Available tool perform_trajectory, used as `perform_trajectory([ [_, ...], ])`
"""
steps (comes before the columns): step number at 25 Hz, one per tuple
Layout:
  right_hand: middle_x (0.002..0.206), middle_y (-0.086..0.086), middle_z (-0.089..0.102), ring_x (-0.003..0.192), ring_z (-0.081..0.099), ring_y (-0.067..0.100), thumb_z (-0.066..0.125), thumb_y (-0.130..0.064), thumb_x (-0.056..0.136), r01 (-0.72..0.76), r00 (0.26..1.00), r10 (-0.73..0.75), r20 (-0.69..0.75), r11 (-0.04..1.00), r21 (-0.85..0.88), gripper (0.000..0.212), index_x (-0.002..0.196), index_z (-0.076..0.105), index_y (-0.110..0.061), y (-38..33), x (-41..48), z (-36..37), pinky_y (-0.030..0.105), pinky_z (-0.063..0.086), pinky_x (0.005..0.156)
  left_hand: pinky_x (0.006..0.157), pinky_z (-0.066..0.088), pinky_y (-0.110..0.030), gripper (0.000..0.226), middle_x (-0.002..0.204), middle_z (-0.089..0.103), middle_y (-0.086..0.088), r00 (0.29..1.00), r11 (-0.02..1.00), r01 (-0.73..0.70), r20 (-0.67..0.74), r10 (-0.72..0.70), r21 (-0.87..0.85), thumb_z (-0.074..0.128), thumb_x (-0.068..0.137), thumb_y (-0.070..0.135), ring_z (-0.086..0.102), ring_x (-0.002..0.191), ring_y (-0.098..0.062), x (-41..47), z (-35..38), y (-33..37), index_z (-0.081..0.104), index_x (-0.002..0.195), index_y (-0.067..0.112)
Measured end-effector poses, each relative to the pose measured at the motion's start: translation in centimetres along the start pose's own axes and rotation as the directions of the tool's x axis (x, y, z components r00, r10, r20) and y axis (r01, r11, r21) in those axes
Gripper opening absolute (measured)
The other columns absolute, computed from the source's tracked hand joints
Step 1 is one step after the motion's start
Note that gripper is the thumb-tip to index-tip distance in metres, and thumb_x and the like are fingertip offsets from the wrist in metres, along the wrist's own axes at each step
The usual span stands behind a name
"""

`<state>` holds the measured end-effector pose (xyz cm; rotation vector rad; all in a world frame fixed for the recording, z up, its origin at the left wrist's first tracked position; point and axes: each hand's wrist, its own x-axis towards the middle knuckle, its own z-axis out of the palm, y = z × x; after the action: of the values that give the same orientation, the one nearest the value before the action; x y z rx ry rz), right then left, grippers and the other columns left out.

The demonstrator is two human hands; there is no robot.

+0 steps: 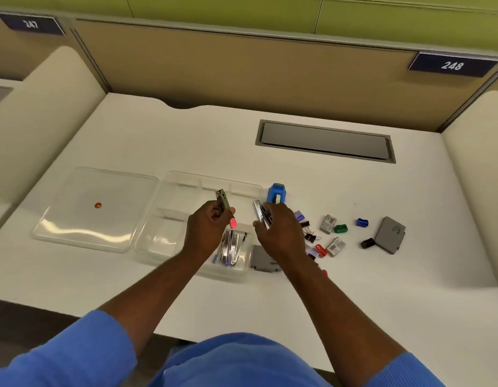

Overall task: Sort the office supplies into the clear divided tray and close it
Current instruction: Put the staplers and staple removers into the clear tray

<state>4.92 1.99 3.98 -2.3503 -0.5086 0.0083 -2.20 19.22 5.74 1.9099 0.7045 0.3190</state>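
Left hand (211, 219): stapler (223, 201) upright, pink end down.

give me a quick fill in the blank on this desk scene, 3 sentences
1. The clear lid lies flat to the ____ of the divided tray.
2. The left hand holds a metal tool with a ____ tip.
3. The green sharpener sits ____ the tray.

Missing words: left; pink; outside
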Motion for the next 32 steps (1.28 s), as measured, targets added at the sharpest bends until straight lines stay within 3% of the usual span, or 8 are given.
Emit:
perform_trajectory([
  [5,0.098,-0.005,0.059,0.092,0.056,0.014,0.069,-0.036,0.082,-0.058,0.998,0.058,-0.003,0.996,-0.073,0.030,0.108,0.059,-0.024,-3.9,-1.6,2.9,0.030,0.045,0.071,0.080,0.056,-0.028,0.021,0.082,0.074,0.017,0.998,1.000,-0.025,0.053,0.024,0.018,0.074,0.083,0.042,0.068,0.080,0.004,1.6,-3.7,-2.1,0.073,0.097,0.026],
  [12,0.097,-0.003,0.060,0.091,0.057,0.019,0.064,-0.036,0.083,-0.245,0.969,0.249,-0.002,0.951,-0.188,0.025,0.105,0.060,-0.024,-7.9,-4.4,7.5,0.034,0.047,0.071,0.074,0.052,-0.024,0.020,0.080,0.072,0.018,0.975,0.996,-0.073,0.212,0.062,0.047,0.071,0.080,0.051,0.066,0.078,0.006,2.8,-7.2,-5.3,0.068,0.090,0.033],
  [18,0.106,0.001,0.063,0.096,0.060,0.020,0.068,-0.035,0.083,-0.359,0.919,0.387,0.071,0.900,-0.247,0.036,0.114,0.059,-0.018,-8.8,-4.9,9.5,0.032,0.046,0.075,0.078,0.056,-0.030,0.016,0.081,0.072,0.017,0.952,0.992,-0.115,0.290,0.098,0.043,0.071,0.082,0.049,0.066,0.080,0.002,3.2,-8.7,-5.7,0.066,0.091,0.036],
  [23,0.109,0.005,0.063,0.098,0.061,0.022,0.059,-0.039,0.093,-0.355,0.916,0.393,0.087,0.891,-0.283,0.034,0.117,0.058,-0.016,-8.9,-4.5,10.3,0.036,0.050,0.082,0.077,0.055,-0.028,0.027,0.085,0.071,0.016,0.951,0.989,-0.132,0.289,0.109,0.060,0.070,0.084,0.050,0.066,0.082,0.001,3.3,-8.6,-5.4,0.069,0.099,0.027],
  [26,0.106,0.005,0.064,0.096,0.062,0.023,0.051,-0.041,0.098,-0.362,0.914,0.392,0.104,0.905,-0.226,0.032,0.115,0.059,-0.015,-8.5,-4.5,10.1,0.033,0.045,0.077,0.075,0.053,-0.024,0.030,0.085,0.071,0.015,0.950,0.988,-0.131,0.294,0.103,0.076,0.070,0.084,0.050,0.066,0.082,0.001,3.2,-8.2,-5.2,0.070,0.100,0.025],
  [28,0.108,0.007,0.067,0.098,0.063,0.026,0.046,-0.032,0.101,-0.349,0.921,0.373,0.109,0.917,-0.195,0.027,0.115,0.059,-0.014,-8.1,-4.3,9.5,0.032,0.044,0.076,0.074,0.051,-0.023,0.031,0.084,0.072,0.014,0.950,0.989,-0.126,0.295,0.098,0.077,0.070,0.083,0.050,0.066,0.081,0.001,3.1,-7.7,-4.9,0.071,0.100,0.024],
  [32,0.119,0.007,0.069,0.108,0.064,0.024,0.046,-0.016,0.100,-0.309,0.951,0.310,-0.007,0.947,-0.088,0.030,0.126,0.061,-0.012,-8.1,-3.6,7.0,0.034,0.050,0.091,0.075,0.053,-0.024,0.032,0.085,0.073,0.013,0.945,0.987,-0.144,0.306,0.116,0.071,0.072,0.084,0.049,0.067,0.080,-0.001,2.7,-6.3,-4.0,0.072,0.102,0.022],
])
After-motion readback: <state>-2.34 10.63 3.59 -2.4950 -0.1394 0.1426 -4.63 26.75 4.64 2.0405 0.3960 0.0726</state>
